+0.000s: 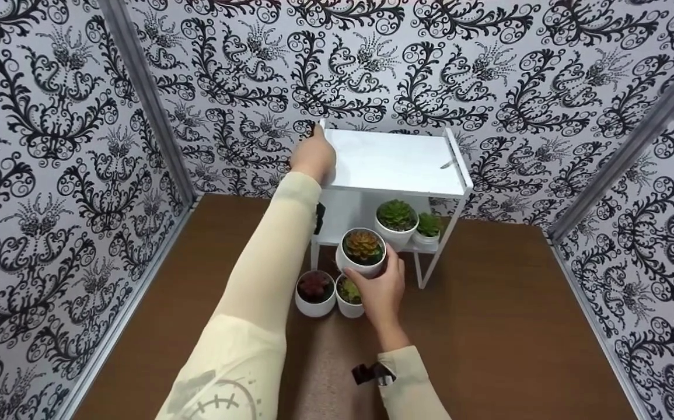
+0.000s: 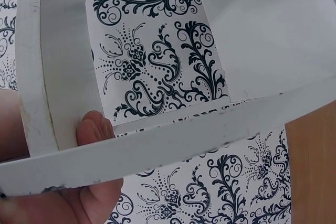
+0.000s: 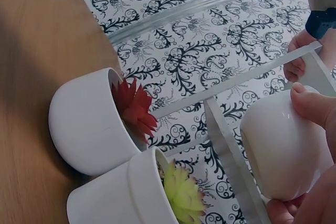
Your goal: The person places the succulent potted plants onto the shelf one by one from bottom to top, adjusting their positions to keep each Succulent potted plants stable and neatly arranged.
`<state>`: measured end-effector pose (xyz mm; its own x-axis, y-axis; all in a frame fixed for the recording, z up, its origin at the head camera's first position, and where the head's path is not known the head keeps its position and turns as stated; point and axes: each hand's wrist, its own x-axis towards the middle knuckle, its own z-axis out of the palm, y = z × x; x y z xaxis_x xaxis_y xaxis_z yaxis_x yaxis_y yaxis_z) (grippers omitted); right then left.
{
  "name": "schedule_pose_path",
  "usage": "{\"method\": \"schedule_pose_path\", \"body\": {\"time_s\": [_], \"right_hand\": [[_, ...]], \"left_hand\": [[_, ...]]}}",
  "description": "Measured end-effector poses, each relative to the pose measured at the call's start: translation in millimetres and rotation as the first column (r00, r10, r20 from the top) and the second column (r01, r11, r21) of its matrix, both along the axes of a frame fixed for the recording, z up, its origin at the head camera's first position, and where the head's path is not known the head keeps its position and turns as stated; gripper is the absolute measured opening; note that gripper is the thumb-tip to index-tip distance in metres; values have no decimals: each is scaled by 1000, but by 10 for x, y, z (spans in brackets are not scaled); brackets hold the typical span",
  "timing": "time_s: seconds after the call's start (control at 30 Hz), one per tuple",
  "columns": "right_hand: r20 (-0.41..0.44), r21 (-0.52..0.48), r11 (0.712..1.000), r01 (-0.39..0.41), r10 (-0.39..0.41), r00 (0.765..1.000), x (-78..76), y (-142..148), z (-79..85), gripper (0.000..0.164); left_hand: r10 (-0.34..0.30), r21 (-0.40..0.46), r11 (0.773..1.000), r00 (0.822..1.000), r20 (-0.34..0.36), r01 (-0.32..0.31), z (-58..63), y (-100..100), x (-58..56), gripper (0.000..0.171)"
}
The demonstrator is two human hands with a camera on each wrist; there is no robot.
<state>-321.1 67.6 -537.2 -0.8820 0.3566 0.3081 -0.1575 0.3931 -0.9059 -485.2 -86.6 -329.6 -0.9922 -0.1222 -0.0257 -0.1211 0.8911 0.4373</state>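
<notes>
My left hand [image 1: 313, 156] grips the upper left side of a white two-tier shelf [image 1: 392, 160]. In the left wrist view its fingers [image 2: 101, 195] curl round a white bar of the frame. My right hand [image 1: 382, 289] holds a white pot with an orange-brown succulent [image 1: 363, 246] in front of the lower tier, thumb and fingers round the pot's side. The right wrist view has this white pot [image 3: 283, 140] from its side, its plant hidden. Below it stand a pot with a red succulent [image 1: 315, 289] and a pot with a yellow-green succulent [image 1: 349, 294], side by side.
On the lower tier's right side are a larger potted green succulent [image 1: 397, 219] and a smaller one [image 1: 428, 226]. The shelf stands on a brown wooden table [image 1: 500, 326]. Walls with black scroll-patterned paper [image 1: 243, 76] enclose the back and both sides.
</notes>
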Motion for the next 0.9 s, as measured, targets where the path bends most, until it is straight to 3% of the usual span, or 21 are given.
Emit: {"method": "schedule_pose_path", "body": {"time_s": [0.4,0.63,0.9], "right_hand": [[-107,-48,999,7,-13,994,-63,-124,-46,100],[-112,5,1000,22,-21,994,-122,-153,4,101],[-86,9,999,42,-41,995,-177,-163,24,103]], "left_hand": [[7,-5,1000,1000,-5,-7,-5,14,2,81],[2,12,1000,1000,-12,-2,-14,0,2,85],[12,34,999,999,-44,-10,-7,2,28,66]]}}
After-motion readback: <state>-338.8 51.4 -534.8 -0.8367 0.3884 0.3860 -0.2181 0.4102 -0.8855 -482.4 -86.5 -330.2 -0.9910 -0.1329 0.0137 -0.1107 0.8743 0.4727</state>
